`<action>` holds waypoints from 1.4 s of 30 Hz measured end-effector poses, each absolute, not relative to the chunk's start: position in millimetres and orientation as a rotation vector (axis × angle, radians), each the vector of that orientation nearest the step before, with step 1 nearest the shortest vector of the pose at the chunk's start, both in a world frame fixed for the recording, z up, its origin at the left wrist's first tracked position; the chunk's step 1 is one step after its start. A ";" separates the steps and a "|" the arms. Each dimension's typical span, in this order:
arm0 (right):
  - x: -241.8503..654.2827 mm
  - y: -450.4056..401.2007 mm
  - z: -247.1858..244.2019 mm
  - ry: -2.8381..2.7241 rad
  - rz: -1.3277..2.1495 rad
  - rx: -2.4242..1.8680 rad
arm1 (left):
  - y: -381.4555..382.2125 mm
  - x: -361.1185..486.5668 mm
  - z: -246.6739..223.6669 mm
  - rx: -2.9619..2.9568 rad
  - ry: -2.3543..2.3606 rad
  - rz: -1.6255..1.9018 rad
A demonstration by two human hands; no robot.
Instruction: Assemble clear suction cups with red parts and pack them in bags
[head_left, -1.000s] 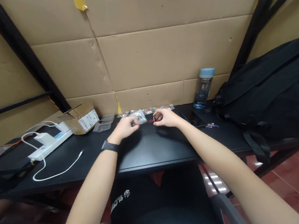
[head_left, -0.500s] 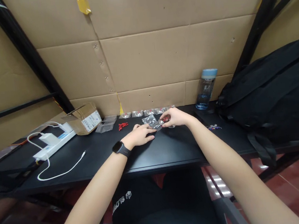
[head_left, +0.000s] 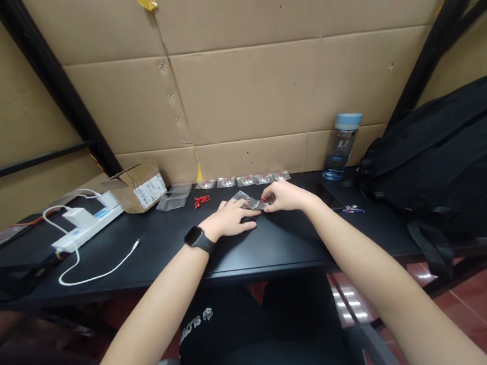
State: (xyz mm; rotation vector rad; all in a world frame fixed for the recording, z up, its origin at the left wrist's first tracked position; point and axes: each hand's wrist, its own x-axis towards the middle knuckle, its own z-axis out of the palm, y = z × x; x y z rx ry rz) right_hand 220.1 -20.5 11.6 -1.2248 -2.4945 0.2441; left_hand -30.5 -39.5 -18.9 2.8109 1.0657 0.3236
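A small clear plastic bag [head_left: 245, 197] lies on the black table between my hands. My left hand [head_left: 231, 218] rests over its near left side, fingers spread and pressing down, thumb apart. At the bag's right end, my right hand [head_left: 284, 196] pinches a small silver and red piece [head_left: 267, 201], mostly hidden by the fingers; how far it sits inside the bag I cannot tell. Behind my hands, several clear packets [head_left: 247, 180] with silver and red contents stand in a row along the cardboard wall. A bundle of red cords [head_left: 202, 201] lies left of my left hand.
Flat clear bags [head_left: 175, 197] lie beside an open cardboard box [head_left: 138, 188]. Farther left are a white power strip [head_left: 86, 229] and a white cable [head_left: 105, 278]. A water bottle [head_left: 341, 148], a small colourful trinket [head_left: 353, 209] and a black backpack [head_left: 448, 165] are on the right.
My right hand has moved slightly, and the silver and red piece now shows less, close against the bag. My left hand reaches farther over the bag. The view has shifted a little.
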 end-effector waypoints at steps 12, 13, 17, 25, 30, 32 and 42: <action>201.8 -27.5 3.9 -2.527 0.113 -1.327 | -40.2 -30.1 -14.1 2.817 0.968 0.198; 201.2 -27.1 3.1 -2.523 0.118 -1.336 | -39.9 -30.5 -13.9 2.813 0.975 0.183; 199.3 -26.6 2.7 -2.490 0.223 -1.312 | -39.4 -32.9 -10.6 2.793 1.020 0.133; 209.7 -20.4 3.2 -2.488 0.538 -1.210 | -37.6 -37.9 -5.8 2.782 1.001 0.062; 205.7 -14.7 -3.9 -2.410 0.378 -1.222 | -37.3 -39.0 -6.0 2.782 0.973 0.076; 201.4 -13.4 -7.8 -2.371 0.254 -1.250 | -37.4 -39.1 -6.0 2.784 0.985 0.081; 185.9 -15.2 -20.6 -2.207 0.055 -1.462 | -37.2 -41.4 -4.6 2.798 1.026 0.090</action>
